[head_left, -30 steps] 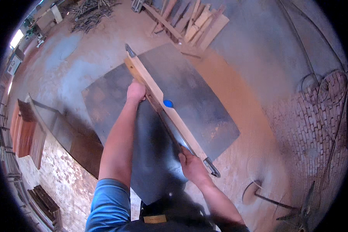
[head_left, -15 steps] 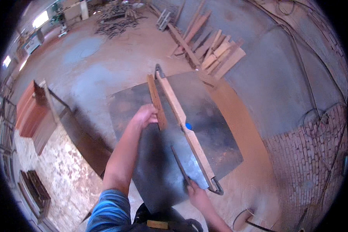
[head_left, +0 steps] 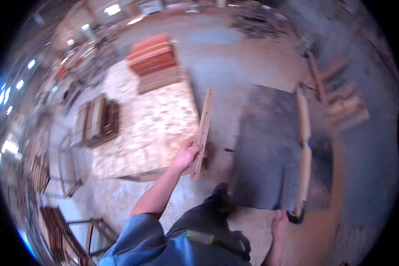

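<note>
My left hand (head_left: 189,153) is closed around a narrow wooden strip (head_left: 205,119), held tilted upward in the gap between a light work table and a dark metal tabletop (head_left: 257,177). Small dark marks run along the strip's face. At the near edge of the dark top, my right hand (head_left: 279,224) is closed on the lower end of a thin dark stick (head_left: 283,184), blurred by motion. Just right of that hand lies a long wooden bar (head_left: 304,164) with dark bent ends, running across the top.
On the mottled light table (head_left: 157,115) stand a stack of reddish boards (head_left: 153,55) and a bundle of brown wooden pieces (head_left: 97,119). More brown boards (head_left: 60,235) rest on a frame at lower left. Wood offcuts (head_left: 348,106) lean at far right.
My view has turned left, bringing the light table into the middle. My left hand has carried the wooden strip left, off the dark tabletop. The right hand stays by the dark top's near edge.
</note>
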`<move>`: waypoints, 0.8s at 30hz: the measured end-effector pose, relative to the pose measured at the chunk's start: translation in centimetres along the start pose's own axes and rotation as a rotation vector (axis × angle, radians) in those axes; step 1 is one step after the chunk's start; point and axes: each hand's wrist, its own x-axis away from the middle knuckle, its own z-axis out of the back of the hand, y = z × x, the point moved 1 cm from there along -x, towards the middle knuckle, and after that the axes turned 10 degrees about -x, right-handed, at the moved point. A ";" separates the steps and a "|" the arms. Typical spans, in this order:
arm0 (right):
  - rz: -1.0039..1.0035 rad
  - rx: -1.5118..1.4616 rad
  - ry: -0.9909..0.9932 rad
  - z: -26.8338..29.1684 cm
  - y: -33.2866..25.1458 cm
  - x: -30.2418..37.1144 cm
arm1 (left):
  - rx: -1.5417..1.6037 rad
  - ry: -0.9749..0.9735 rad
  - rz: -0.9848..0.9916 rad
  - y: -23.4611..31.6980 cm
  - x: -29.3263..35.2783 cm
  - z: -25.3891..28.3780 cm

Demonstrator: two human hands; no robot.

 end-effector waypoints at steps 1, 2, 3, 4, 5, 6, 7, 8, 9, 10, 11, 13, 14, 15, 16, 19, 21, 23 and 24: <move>-0.043 -0.016 -0.009 0.0 0.7 -0.2 | -0.125 0.095 -0.036 -0.7 0.2 3.3; -0.085 -0.029 -0.018 0.0 1.3 -0.6 | -0.230 0.234 -0.065 -1.7 0.3 6.7; -0.064 -0.003 0.031 -0.7 5.4 -2.1 | -0.331 0.358 -0.099 -2.2 0.2 9.9; -0.082 0.006 -0.002 -1.1 3.3 -1.8 | -0.433 0.481 -0.115 -2.7 0.7 12.9; -0.109 0.022 -0.020 -0.1 -0.5 -0.3 | -0.583 0.562 -0.110 -1.3 2.0 15.7; -0.136 0.034 -0.036 0.1 -3.2 0.7 | -0.664 0.647 -0.083 -1.9 2.6 19.4; -0.139 0.054 -0.001 0.3 -0.3 -0.6 | -0.749 0.727 -0.060 -2.2 3.2 22.0; -0.142 0.074 0.042 0.4 5.2 -2.6 | -0.824 0.789 -0.031 -2.0 3.4 24.5; -0.133 0.106 0.022 -0.4 4.8 -2.8 | -0.908 0.848 0.015 -2.2 3.9 28.9; -0.127 0.134 0.044 -0.6 4.6 -2.5 | -0.909 0.846 0.011 -1.1 3.1 30.7; -0.097 0.178 -0.019 0.3 -0.3 -0.9 | -0.923 0.858 0.037 -0.1 3.6 32.9; -0.027 0.256 -0.063 0.3 -5.1 0.3 | -1.034 0.918 0.134 1.6 3.2 37.2; 0.014 0.292 -0.051 -0.2 -6.2 0.0 | -1.133 1.003 0.029 0.7 2.7 40.3; 0.052 0.326 -0.040 -1.1 -7.5 0.1 | -1.234 1.083 -0.080 -0.6 2.0 43.9; 0.007 0.445 -0.082 -2.1 -11.5 0.5 | -1.253 1.084 -0.024 -1.1 1.0 46.4; 0.050 0.421 -0.130 -6.2 -14.5 -1.8 | -1.235 1.128 -0.009 -3.5 -1.2 53.5; 0.077 0.412 -0.163 -9.0 -15.5 -3.6 | -1.262 1.101 0.097 -4.7 -2.6 56.5; 0.149 0.440 -0.195 -11.4 -14.6 -5.8 | -1.291 1.096 0.161 -5.7 -3.8 58.7; 0.282 0.500 -0.201 -12.4 -12.0 -7.3 | -1.309 1.093 0.201 -5.2 -4.8 58.6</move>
